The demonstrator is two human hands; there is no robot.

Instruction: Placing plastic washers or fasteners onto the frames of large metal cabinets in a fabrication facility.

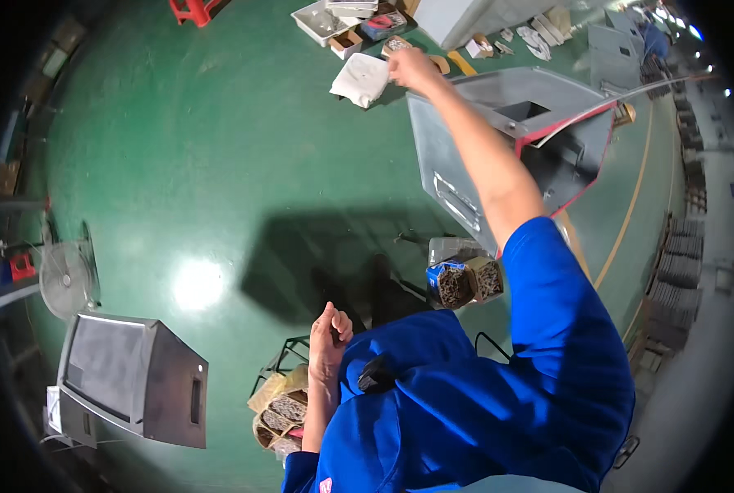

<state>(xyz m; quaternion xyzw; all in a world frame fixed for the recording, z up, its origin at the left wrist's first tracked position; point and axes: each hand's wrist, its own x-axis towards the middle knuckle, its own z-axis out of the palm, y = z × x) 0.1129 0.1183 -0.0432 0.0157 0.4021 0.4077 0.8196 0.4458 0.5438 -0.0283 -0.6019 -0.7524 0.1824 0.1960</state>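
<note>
My right arm stretches far forward, and my right hand [416,71] is at the right edge of a white folded cloth or bag [361,80]. Its fingers are bent down and close together; what they hold, if anything, is too small to make out. Just beyond that hand is a small carton of little parts [395,46]. My left hand [331,335] is held low in front of my body, fingers curled and thumb up. Whatever lies inside that curl is hidden. A grey sheet-metal housing [457,168] with a red edge stands beneath my right forearm.
Open boxes of small metal parts [455,285] stand near my body on the right, and a bag of parts [280,411] is beside my left forearm. A grey metal cabinet [141,378] and a fan [67,279] are at left. Trays [319,23] sit at the far side.
</note>
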